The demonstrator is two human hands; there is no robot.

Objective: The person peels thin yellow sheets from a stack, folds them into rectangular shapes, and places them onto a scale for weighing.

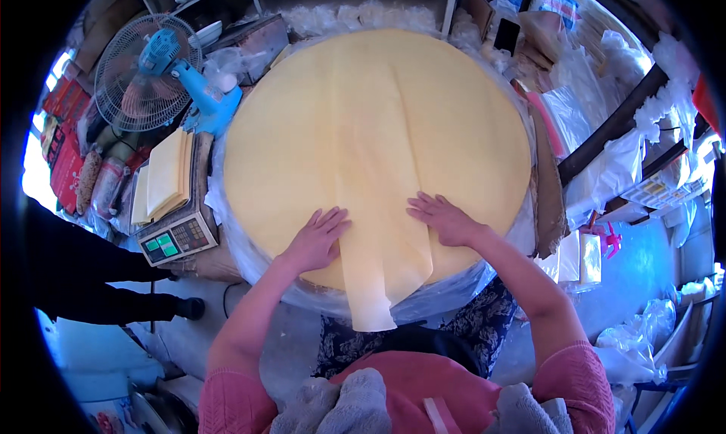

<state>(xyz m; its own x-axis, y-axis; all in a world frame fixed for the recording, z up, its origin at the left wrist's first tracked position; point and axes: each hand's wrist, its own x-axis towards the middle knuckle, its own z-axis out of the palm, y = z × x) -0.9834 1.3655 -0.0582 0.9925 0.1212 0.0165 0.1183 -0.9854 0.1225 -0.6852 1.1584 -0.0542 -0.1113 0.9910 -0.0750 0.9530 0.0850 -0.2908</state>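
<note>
Smoothing a folded strip of thin pale-yellow round sheet (pixel 378 131), left hand (pixel 316 241) and right hand (pixel 445 220) flat, open-palmed, grasping nothing; next, likely another fold.

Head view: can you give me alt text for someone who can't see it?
Both hands press flat on a large round stack of thin yellow sheets, the left hand and right hand either side of a folded strip hanging over the near edge. To the left stand a blue fan and a digital scale bearing folded sheets.
</note>
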